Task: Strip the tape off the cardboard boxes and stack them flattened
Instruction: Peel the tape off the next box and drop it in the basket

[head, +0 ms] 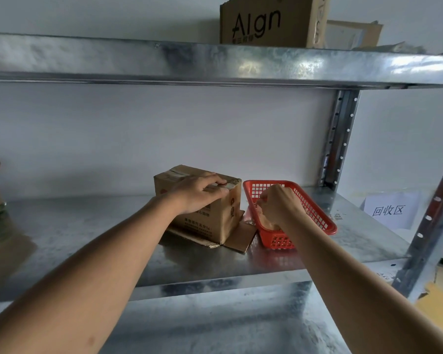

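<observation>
Both bare forearms reach forward. The left hand (198, 194) lies palm down, fingers lightly bent; the right hand (276, 206) has its fingers curled (fingertips hidden).

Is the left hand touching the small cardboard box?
Touching. In the head view the left hand lies on top of the small cardboard box, its fingers on the tape strip.

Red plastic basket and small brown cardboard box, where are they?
Red plastic basket (315, 208), head view, on its right mesh wall.
Small brown cardboard box (223, 226), head view, on its front-right face.
</observation>
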`<action>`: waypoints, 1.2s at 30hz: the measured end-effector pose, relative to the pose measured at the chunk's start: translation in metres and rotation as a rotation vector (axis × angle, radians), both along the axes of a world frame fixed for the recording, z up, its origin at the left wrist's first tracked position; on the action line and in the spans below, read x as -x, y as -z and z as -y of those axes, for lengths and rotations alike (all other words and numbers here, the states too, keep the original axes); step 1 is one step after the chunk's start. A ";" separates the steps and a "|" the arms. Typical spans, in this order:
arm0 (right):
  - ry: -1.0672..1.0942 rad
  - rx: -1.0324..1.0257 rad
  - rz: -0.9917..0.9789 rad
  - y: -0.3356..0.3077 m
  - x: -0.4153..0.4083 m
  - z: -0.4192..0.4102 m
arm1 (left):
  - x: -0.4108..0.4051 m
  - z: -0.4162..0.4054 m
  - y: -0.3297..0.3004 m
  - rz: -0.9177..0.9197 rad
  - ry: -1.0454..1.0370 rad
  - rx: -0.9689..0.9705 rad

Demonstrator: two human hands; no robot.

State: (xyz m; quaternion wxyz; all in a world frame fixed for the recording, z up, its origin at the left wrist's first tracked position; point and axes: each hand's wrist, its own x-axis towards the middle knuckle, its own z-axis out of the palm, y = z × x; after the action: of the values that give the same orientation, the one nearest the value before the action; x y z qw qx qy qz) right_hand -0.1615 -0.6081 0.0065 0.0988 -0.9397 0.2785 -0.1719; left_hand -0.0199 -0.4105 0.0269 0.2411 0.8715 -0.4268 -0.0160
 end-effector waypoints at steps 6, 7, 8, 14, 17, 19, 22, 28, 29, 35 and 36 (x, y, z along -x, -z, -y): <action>0.004 -0.011 0.100 0.006 0.003 0.002 | 0.003 0.000 -0.002 -0.001 0.007 -0.001; -0.005 -0.014 0.145 0.006 0.004 0.000 | 0.003 -0.001 -0.002 -0.011 0.007 -0.005; -0.030 -0.012 0.201 0.005 0.004 -0.002 | 0.004 -0.001 -0.003 -0.020 0.009 -0.010; -0.366 -0.106 0.377 -0.001 -0.004 -0.031 | 0.005 -0.007 -0.006 -0.091 0.022 -0.016; -0.365 -0.189 0.406 -0.001 -0.013 -0.045 | 0.007 -0.012 -0.009 -0.101 0.017 -0.033; -0.279 -0.272 0.449 -0.001 -0.017 -0.052 | 0.008 -0.015 -0.012 -0.132 0.028 -0.021; -0.157 -0.497 0.573 0.008 -0.018 -0.064 | 0.009 -0.022 -0.015 -0.181 0.058 0.026; -0.099 -0.683 0.821 0.029 -0.013 -0.091 | 0.006 -0.035 -0.017 -0.247 0.090 0.097; -0.090 -0.697 0.843 0.030 -0.012 -0.092 | 0.005 -0.036 -0.017 -0.260 0.096 0.112; -0.151 -0.501 0.863 0.028 -0.007 -0.094 | 0.001 -0.027 -0.017 -0.224 0.109 0.116; -0.180 -0.453 0.822 0.025 -0.008 -0.093 | 0.001 -0.026 -0.016 -0.230 0.118 0.125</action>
State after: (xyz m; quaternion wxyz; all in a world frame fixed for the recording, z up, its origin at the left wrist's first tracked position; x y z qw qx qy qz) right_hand -0.1532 -0.5155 -0.0182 0.4177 -0.7691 0.1644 -0.4550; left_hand -0.0206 -0.3849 0.0433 0.3409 0.8205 -0.4472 -0.1033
